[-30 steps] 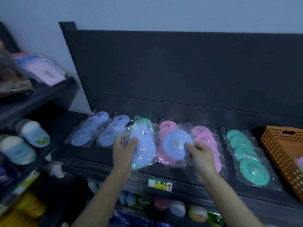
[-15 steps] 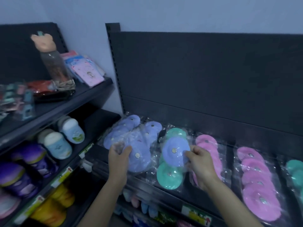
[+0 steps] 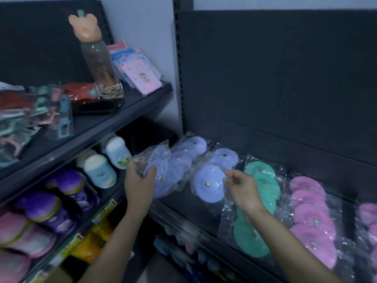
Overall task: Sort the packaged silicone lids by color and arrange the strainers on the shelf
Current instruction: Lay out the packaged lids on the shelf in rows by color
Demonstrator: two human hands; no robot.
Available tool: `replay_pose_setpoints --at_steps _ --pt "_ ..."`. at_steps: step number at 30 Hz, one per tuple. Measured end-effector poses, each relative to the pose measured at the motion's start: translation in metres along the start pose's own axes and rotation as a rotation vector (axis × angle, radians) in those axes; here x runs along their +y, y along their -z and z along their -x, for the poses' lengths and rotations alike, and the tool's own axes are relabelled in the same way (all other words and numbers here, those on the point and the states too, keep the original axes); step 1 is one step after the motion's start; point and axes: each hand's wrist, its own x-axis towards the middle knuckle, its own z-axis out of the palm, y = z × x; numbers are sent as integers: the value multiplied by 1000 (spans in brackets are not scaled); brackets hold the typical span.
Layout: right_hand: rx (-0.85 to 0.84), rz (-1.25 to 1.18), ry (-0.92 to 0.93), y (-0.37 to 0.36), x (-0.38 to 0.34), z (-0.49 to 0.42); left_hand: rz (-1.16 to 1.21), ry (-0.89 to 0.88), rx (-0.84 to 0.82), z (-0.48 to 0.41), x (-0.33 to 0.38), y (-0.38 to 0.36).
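On dark shelf, left end: L hand grips blue lid pkg by its edge, tilted against blue row. R hand pinches second blue pkg, just beside green pkgs; pink pkgs further right.

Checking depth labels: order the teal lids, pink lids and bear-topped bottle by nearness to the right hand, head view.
1. teal lids, right beside the right hand
2. pink lids, farther right
3. bear-topped bottle, upper left shelf
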Motion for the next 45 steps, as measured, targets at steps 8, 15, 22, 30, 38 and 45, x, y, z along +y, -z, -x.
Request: replay_pose_setpoints --at_steps 8,15,22,30,38,45 --pt "-16 200 31 -81 -1 -35 -19 18 -61 -61 -22 34" --pt "-124 431 129 -136 0 -54 21 23 -124 -92 -37 52" --pt "-153 1071 524 -149 14 -40 25 19 -179 -108 -42 56" --pt "-354 1336 508 -163 39 -25 41 -36 -249 -113 -40 49" --pt "78 433 250 -140 1 -22 183 28 -357 -113 -40 37" --pt "52 -320 -70 -100 -34 -20 399 126 -768 -95 -24 2"
